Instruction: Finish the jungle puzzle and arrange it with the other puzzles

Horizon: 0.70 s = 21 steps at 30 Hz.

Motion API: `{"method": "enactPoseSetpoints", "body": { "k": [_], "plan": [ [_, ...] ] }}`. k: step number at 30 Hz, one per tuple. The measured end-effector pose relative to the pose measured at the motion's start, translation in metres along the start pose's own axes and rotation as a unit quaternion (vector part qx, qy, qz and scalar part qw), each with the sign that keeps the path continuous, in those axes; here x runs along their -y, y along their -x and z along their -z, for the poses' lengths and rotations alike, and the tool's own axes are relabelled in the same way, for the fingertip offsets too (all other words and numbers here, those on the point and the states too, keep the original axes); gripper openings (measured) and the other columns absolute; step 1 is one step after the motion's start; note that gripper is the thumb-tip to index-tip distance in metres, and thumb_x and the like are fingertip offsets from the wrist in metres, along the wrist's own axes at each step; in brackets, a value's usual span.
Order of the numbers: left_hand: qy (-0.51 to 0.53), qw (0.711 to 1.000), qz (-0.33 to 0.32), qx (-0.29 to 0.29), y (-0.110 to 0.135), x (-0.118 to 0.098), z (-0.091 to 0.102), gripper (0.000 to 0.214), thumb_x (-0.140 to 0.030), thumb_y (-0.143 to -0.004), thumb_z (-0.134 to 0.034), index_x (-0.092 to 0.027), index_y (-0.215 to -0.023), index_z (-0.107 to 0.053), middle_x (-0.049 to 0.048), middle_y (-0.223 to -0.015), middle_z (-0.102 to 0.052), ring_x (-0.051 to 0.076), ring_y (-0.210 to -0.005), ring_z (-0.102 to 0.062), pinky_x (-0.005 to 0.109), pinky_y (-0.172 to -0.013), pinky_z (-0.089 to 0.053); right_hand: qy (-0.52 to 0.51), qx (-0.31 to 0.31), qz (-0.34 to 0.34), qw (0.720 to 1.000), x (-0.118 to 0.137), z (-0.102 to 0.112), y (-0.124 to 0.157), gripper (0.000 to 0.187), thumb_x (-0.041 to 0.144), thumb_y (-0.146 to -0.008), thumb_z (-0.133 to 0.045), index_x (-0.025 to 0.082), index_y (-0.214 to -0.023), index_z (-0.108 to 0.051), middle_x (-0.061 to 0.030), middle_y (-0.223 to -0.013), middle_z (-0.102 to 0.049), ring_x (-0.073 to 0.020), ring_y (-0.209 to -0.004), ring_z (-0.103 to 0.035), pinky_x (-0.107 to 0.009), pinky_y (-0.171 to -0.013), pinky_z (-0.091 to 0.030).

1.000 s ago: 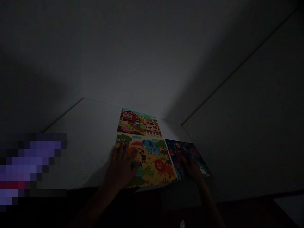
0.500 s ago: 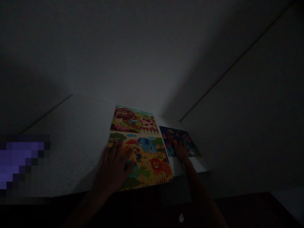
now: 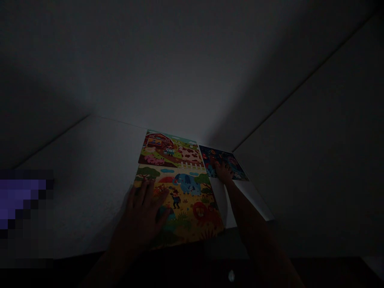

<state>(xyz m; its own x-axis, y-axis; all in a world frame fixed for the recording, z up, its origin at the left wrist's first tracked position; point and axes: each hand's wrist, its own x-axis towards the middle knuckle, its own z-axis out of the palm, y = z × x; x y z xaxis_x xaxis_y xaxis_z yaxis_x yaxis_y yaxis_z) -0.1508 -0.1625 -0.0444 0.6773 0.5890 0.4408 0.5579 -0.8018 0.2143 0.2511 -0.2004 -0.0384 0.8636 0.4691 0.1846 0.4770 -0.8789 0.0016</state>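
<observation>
The dark picture (image 3: 225, 155) — long axis crosswise, right of the farm picture (image 3: 171, 150) — lies under the right hand (image 3: 224, 171); left hand (image 3: 141, 212) on the safari picture (image 3: 186, 204); fingers extended, gripping nothing.

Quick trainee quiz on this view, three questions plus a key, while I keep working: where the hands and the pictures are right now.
1. Fill in, as the camera sees it: the barn picture lies just beyond the elephant-and-lion picture and to the ___ of the dark blue picture.
2. Choose: the left hand lies over
a) the barn picture
b) the elephant-and-lion picture
c) the dark blue picture
3. True or false: the right hand lies over the barn picture.

Key: 1. left. 2. b. 3. False; it lies over the dark blue picture.
</observation>
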Motion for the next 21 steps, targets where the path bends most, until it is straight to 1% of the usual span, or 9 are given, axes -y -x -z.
{"method": "enactPoseSetpoints", "body": {
  "k": [3, 6, 12, 15, 17, 19, 21],
  "plan": [
    [-0.001, 1.000, -0.006, -0.007, 0.001, 0.001, 0.000, 0.051, -0.051, -0.089, -0.051, -0.030, -0.135, -0.058, 0.0124, -0.150, -0.045, 0.038, -0.143, -0.032, 0.062, -0.114, -0.024, -0.012, 0.005, -0.002, 1.000, 0.006, -0.002, -0.010, 0.069, 0.058, -0.096, -0.028, 0.015, -0.150, -0.033, -0.0249, -0.146, -0.040, -0.0399, -0.134, -0.039, -0.058, -0.103, -0.032],
    [0.004, 1.000, -0.004, -0.004, 0.002, 0.001, -0.001, 0.052, -0.054, -0.090, -0.047, -0.029, -0.135, -0.058, 0.0124, -0.150, -0.044, 0.038, -0.143, -0.030, 0.062, -0.114, -0.023, -0.024, 0.024, -0.008, 0.999, 0.013, -0.002, -0.017, 0.071, 0.060, -0.096, -0.026, 0.014, -0.150, -0.034, -0.0248, -0.146, -0.040, -0.0395, -0.135, -0.038, -0.057, -0.106, -0.030],
    [0.021, 0.999, 0.013, 0.025, 0.001, 0.001, -0.001, 0.052, -0.055, -0.091, -0.043, -0.030, -0.134, -0.059, 0.0081, -0.152, -0.043, 0.036, -0.146, -0.025, 0.062, -0.115, -0.021, -0.040, 0.016, 0.007, 0.999, 0.021, 0.002, -0.021, 0.067, 0.059, -0.095, -0.032, 0.018, -0.149, -0.035, -0.0242, -0.146, -0.042, -0.0408, -0.134, -0.038, -0.061, -0.104, -0.027],
    [0.021, 0.999, 0.010, 0.022, 0.000, 0.001, -0.001, 0.052, -0.054, -0.091, -0.043, -0.029, -0.134, -0.059, 0.0087, -0.152, -0.043, 0.037, -0.146, -0.026, 0.062, -0.115, -0.020, -0.072, 0.027, -0.012, 0.997, 0.022, 0.006, -0.021, 0.072, 0.062, -0.094, -0.031, 0.015, -0.148, -0.038, -0.0239, -0.145, -0.043, -0.0396, -0.133, -0.038, -0.059, -0.107, -0.026],
    [0.018, 1.000, 0.008, 0.021, -0.001, 0.001, 0.000, 0.051, -0.053, -0.091, -0.044, -0.029, -0.134, -0.059, 0.0095, -0.152, -0.043, 0.037, -0.145, -0.027, 0.062, -0.115, -0.020, -0.101, 0.032, -0.015, 0.994, 0.021, 0.010, -0.020, 0.074, 0.065, -0.092, -0.031, 0.016, -0.148, -0.038, -0.0223, -0.145, -0.045, -0.0385, -0.134, -0.038, -0.059, -0.108, -0.024],
    [0.012, 1.000, 0.005, 0.024, -0.001, 0.001, 0.000, 0.052, -0.053, -0.091, -0.045, -0.029, -0.134, -0.059, 0.0104, -0.151, -0.044, 0.038, -0.144, -0.028, 0.061, -0.115, -0.020, -0.150, 0.022, -0.002, 0.988, 0.019, 0.014, -0.019, 0.070, 0.062, -0.092, -0.033, 0.020, -0.148, -0.040, -0.0179, -0.143, -0.048, -0.0355, -0.133, -0.040, -0.059, -0.110, -0.020],
    [0.006, 1.000, 0.003, 0.026, -0.001, 0.000, 0.001, 0.053, -0.053, -0.090, -0.046, -0.029, -0.135, -0.058, 0.0108, -0.151, -0.045, 0.038, -0.144, -0.028, 0.061, -0.116, -0.020, -0.206, -0.011, -0.003, 0.978, 0.016, 0.017, -0.016, 0.062, 0.056, -0.093, -0.034, 0.022, -0.143, -0.047, -0.0144, -0.141, -0.053, -0.0321, -0.133, -0.041, -0.059, -0.113, -0.014]
  ]
}}
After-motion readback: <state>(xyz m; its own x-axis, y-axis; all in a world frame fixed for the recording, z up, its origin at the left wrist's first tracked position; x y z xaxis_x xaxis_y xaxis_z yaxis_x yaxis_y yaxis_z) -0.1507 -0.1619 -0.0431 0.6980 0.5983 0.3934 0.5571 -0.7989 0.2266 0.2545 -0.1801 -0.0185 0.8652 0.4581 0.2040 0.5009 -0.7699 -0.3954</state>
